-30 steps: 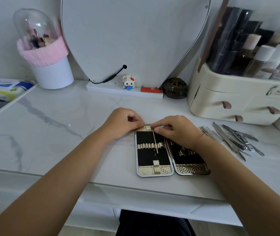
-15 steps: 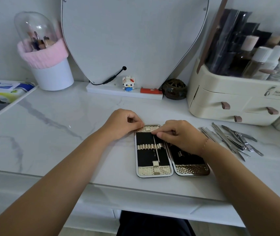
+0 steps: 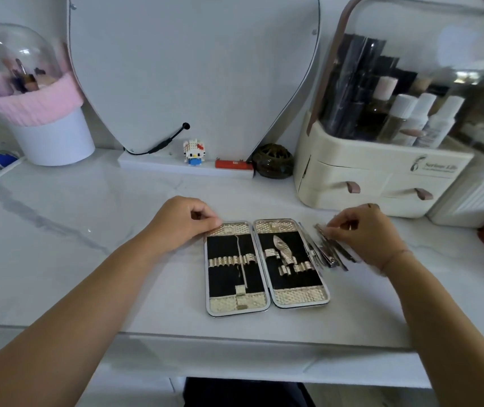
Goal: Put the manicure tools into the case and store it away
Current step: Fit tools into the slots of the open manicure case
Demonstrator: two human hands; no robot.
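Two hands: left hand (image 3: 182, 225) touches case (image 3: 299, 297); right hand (image 3: 365, 234) pinches loose tools (image 3: 328, 253).

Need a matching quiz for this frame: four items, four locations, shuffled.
Items
1. thin pick
2. loose manicure tools
3. block cat figure
4. pink-cuffed brush holder

Locations
A. on the mirror base
B. back left of the desk
C. strapped in the manicure case, left half
D. right of that case, under the right hand

Pairs: 1-C, 2-D, 3-A, 4-B
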